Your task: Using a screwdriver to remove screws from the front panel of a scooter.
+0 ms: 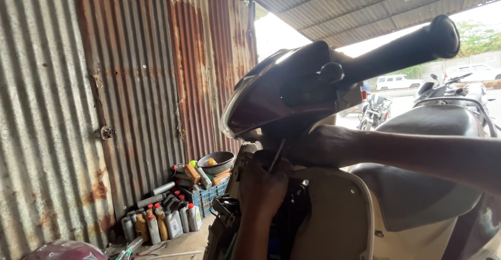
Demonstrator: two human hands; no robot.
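In the head view we see one scooter (334,197) filling the frame from 5 to 1 o'clock, its cream inner panel (339,213) smooth and rounded, its dark maroon front cowl (271,98) glossy and curved. One black handlebar grip (407,48), a matte cylinder, juts toward 2 o'clock. The seat (433,121) is dark and padded.

Our left hand (263,187) comes up from 6 o'clock, curled tight around a thin dark tool (276,155) that points up toward 12 into the gap under the cowl. Our right hand (318,145) reaches in from 3 o'clock and presses against the same shadowed spot; we cannot tell how wide its fingers are, as they sit in darkness. The two hands are just beside each other, with little room between cowl and panel.

At 9 o'clock a rusted corrugated metal wall (78,108) closes the side, ribbed and streaked orange. Along its foot at 7 o'clock stand about ten plastic bottles (162,221), grey and white with red caps. Beside them one blue crate (211,195) carries one grey round bowl (216,162). Bare floor (177,241) lies open between bottles and scooter.

At 2 o'clock the shed opens to daylight: one parked motorcycle (373,111) and one white car (396,82).
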